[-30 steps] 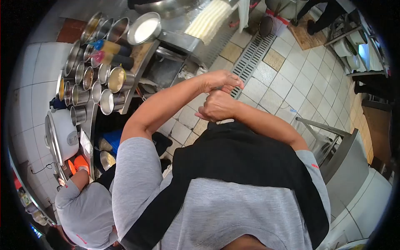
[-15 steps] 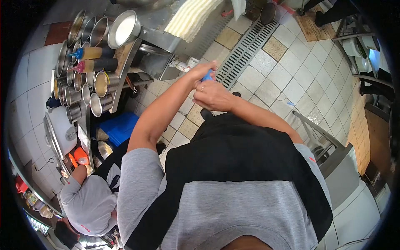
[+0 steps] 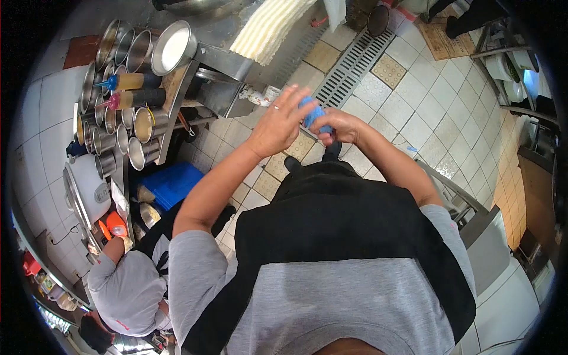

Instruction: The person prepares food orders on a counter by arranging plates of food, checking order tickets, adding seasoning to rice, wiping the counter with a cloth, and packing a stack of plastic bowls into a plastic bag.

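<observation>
A small crumpled blue cloth (image 3: 313, 111) shows between my two hands, above the floor in front of my apron. Its exact kind is hard to make out. My right hand (image 3: 342, 125) grips its near side with curled fingers and thumb. On the other side is my left hand (image 3: 277, 125), a ring on one finger, its fingers stretched out and apart. Some of those fingertips lie against or just in front of the cloth; whether they touch it, I cannot tell.
A floor drain grate (image 3: 349, 74) runs ahead across the tiles. To the left, a counter holds metal pots (image 3: 142, 124), squeeze bottles (image 3: 136, 97) and a bowl of white contents (image 3: 173, 50). A co-worker (image 3: 133, 290) bends at lower left. A grey metal frame (image 3: 455, 183) stands at right.
My hands were clasped together around the blue cloth. They have now parted slightly, the left one opening its fingers, and more of the cloth shows.
</observation>
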`<act>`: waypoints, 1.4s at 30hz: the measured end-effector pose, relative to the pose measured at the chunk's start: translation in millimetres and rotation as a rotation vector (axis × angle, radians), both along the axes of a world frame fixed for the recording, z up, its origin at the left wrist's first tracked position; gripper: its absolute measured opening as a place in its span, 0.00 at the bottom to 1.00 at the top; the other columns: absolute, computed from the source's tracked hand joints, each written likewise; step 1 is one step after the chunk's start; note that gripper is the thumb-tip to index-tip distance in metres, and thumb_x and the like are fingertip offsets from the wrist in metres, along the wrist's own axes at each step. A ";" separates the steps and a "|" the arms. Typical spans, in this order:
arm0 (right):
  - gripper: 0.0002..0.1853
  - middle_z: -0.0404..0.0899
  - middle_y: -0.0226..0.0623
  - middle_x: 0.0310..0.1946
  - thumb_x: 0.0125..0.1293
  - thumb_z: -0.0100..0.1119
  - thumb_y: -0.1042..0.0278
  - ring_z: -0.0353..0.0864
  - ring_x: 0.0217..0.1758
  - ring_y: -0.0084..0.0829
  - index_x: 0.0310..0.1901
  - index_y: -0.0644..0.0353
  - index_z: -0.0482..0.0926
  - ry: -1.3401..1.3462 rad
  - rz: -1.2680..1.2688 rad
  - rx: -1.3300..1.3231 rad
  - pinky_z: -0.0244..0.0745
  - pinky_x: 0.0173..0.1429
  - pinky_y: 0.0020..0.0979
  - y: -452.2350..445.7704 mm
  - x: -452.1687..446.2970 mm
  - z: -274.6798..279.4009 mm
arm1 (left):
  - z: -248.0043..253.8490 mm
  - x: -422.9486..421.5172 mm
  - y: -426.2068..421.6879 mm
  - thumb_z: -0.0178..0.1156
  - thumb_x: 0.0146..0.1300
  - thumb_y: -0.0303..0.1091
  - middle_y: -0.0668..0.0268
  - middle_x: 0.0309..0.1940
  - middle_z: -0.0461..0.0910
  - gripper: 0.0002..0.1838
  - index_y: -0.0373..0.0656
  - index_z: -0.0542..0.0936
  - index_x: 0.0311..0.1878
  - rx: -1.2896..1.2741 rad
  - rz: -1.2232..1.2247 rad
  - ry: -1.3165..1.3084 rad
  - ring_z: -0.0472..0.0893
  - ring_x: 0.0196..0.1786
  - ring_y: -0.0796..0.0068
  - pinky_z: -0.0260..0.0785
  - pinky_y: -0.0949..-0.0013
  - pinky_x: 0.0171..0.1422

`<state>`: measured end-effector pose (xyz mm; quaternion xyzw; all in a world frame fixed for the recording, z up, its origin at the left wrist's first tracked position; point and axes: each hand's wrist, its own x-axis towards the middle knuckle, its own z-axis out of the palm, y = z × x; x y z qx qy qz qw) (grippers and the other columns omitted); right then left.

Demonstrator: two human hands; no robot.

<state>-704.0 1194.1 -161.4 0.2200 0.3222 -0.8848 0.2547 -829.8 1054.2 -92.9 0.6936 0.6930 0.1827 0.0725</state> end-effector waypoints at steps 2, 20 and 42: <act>0.07 0.63 0.26 0.17 0.55 0.56 0.73 0.58 0.13 0.17 0.24 0.56 0.69 0.050 0.101 -0.096 0.52 0.15 0.21 -6.6 1.4 26.5 | 1.1 -2.7 -4.0 0.61 0.46 0.30 0.54 0.53 0.69 0.32 0.44 0.68 0.59 0.037 -0.198 0.132 0.69 0.59 0.57 0.65 0.63 0.59; 0.08 0.81 0.48 0.25 0.46 0.54 0.68 0.82 0.32 0.46 0.23 0.61 0.81 0.718 0.646 1.813 0.77 0.35 0.43 -7.1 -69.5 -23.7 | -70.3 -23.9 11.5 0.57 0.47 0.36 0.47 0.29 0.80 0.12 0.38 0.83 0.28 -0.645 0.471 -0.002 0.81 0.35 0.50 0.74 0.55 0.38; 0.10 0.81 0.41 0.33 0.52 0.58 0.65 0.81 0.36 0.44 0.35 0.56 0.73 0.037 0.347 1.778 0.74 0.31 0.46 -43.7 -0.4 -38.0 | -73.9 -63.3 -26.0 0.61 0.56 0.50 0.63 0.36 0.73 0.23 0.40 0.76 0.46 -0.700 0.110 -1.360 0.74 0.37 0.66 0.66 0.64 0.41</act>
